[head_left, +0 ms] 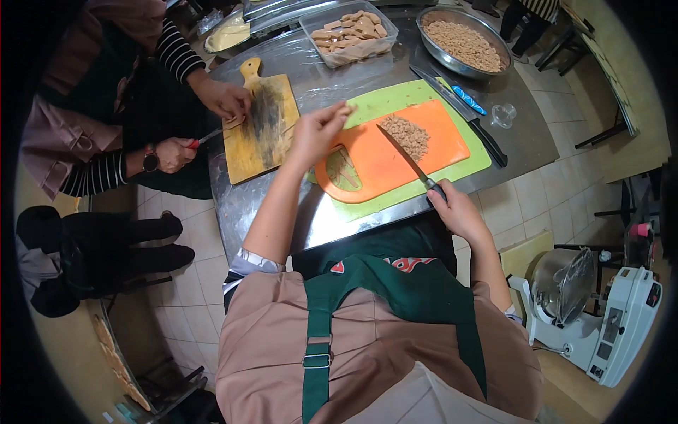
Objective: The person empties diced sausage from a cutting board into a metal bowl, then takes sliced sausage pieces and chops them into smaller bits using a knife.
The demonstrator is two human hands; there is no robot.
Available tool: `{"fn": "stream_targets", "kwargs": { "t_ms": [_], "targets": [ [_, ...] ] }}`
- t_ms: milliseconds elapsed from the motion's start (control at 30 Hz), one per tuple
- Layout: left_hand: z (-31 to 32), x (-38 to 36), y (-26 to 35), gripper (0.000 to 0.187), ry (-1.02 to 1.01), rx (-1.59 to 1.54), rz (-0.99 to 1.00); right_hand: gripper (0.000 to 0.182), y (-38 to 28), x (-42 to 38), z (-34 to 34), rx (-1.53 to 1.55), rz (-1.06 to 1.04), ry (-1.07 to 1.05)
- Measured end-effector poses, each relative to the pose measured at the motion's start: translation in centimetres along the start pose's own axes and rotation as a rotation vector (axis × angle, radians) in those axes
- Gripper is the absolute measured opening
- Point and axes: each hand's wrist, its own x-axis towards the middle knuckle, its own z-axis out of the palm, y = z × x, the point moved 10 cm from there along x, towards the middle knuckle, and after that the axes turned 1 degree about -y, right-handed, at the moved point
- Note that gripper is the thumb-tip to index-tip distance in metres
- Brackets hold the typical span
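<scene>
So on my end, the right hand [458, 210] is wrapped around the handle of a black-handled knife [412, 162], just off the near edge of the orange board [445, 140]. Its blade slants over that board, right beside the chopped tan pile [409, 138] sitting on top. My left hand [318, 134] is up by the orange board's left end, fingers bunched; can't tell if they're pinching a crumb. Green board [385, 93] underneath the orange one, clear tub [364, 54] of tan pieces beyond it, steel bowl [459, 68] of crumbly stuff beyond and to its right. Co-worker's wooden board [240, 159] is off to its left.
</scene>
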Motion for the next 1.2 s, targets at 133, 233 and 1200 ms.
{"fn": "stream_targets", "kwargs": {
  "t_ms": [133, 233, 1200],
  "targets": [
    [5.9, -2.6, 2.3, 0.027, -0.076, 0.392, 0.325, 0.036, 0.1, 0.1, -0.2, 0.018, 0.013, 0.002],
    [8.2, -4.0, 1.7, 0.029, -0.056, 0.607, 0.399, 0.036, -0.2, 0.1, 0.0, 0.023, 0.01, 0.012],
    [8.8, -5.9, 3.2, 0.015, 0.147, 0.666, 0.537, 0.024, -4.2, -2.0, 1.5, -0.281, -0.179, 0.204]
  ]
}}
